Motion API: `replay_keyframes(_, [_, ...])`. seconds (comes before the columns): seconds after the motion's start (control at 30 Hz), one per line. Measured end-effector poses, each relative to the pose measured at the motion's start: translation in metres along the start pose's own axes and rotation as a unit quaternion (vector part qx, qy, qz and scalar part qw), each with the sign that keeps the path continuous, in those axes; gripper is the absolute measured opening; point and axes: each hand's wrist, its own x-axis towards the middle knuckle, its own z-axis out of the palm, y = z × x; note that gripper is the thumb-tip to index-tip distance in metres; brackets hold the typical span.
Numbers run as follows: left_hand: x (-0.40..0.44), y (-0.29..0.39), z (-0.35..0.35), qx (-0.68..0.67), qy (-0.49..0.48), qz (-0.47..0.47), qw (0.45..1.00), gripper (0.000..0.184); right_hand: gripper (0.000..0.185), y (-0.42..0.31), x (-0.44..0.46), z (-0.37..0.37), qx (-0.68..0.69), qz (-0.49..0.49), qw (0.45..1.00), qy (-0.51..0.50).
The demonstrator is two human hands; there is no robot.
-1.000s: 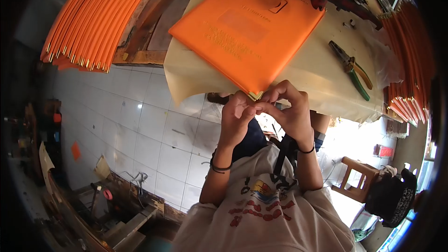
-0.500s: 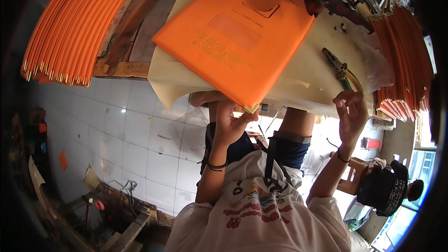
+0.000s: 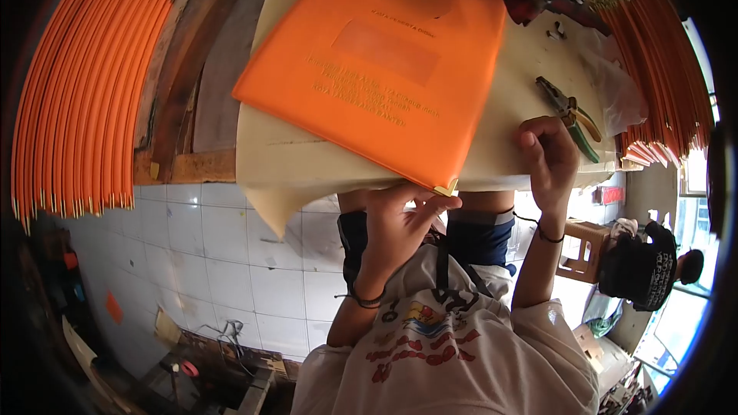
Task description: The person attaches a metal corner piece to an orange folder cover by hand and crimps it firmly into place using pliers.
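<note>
From the head view, I see 1 orange folder [image 3: 377, 92] lying on the paper-covered table [image 3: 507, 104], its near corner just past the table's front edge. The left hand [image 3: 396, 223] grasps that corner, thumb on the near side and fingers running beneath the cover. A gold-coloured metal corner piece [image 3: 446, 187] sits there, so I'd judge that this corner has its fitting on, though whether it is pressed tight I can't tell. The left-hand corner looks plain orange, and the 2 far corners are too unclear to judge, so how much is left stays open. The right hand [image 3: 553, 165] is raised near the green-handled pliers [image 3: 567, 111], fingers curled toward the thumb; I can't tell whether it pinches something small. Orange stacks stand at 2 sides, the left stack [image 3: 77, 100] and the right stack [image 3: 661, 69], both with gold-coloured tips along their near ends, which suggests much of this work is already done. The folder lies face up, its lettering upright for the worker, 1 corner pointing at the body. Its long axis seems to run away across the table, leaning right, but the bent view makes that uncertain.
</note>
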Motion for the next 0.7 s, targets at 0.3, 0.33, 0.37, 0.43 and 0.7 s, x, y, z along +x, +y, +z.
replay_keyframes(0.3, [0.012, 0.036, 0.025, 0.232, 0.04, -0.048, 0.971, 0.022, 0.013, -0.003, 0.002, 0.006, -0.044, 0.003, 0.999, 0.008])
replay_keyframes(0.33, [0.014, 0.041, 0.023, 0.283, 0.023, -0.046, 0.958, 0.023, 0.013, -0.004, 0.002, 0.005, -0.043, -0.005, 0.999, 0.007])
replay_keyframes(0.37, [0.014, 0.042, 0.024, 0.292, 0.028, -0.042, 0.955, 0.023, 0.012, -0.005, 0.003, 0.005, -0.042, -0.014, 0.999, 0.006])
replay_keyframes(0.43, [0.013, 0.041, 0.025, 0.309, 0.037, -0.035, 0.95, 0.023, 0.012, -0.005, 0.004, 0.002, -0.025, -0.01, 1.0, 0.001])
replay_keyframes(0.7, [0.025, 0.068, -0.015, 0.46, 0.012, 0.206, 0.864, 0.034, 0.013, 0.004, 0.002, -0.007, 0.036, -0.042, 0.998, -0.026])
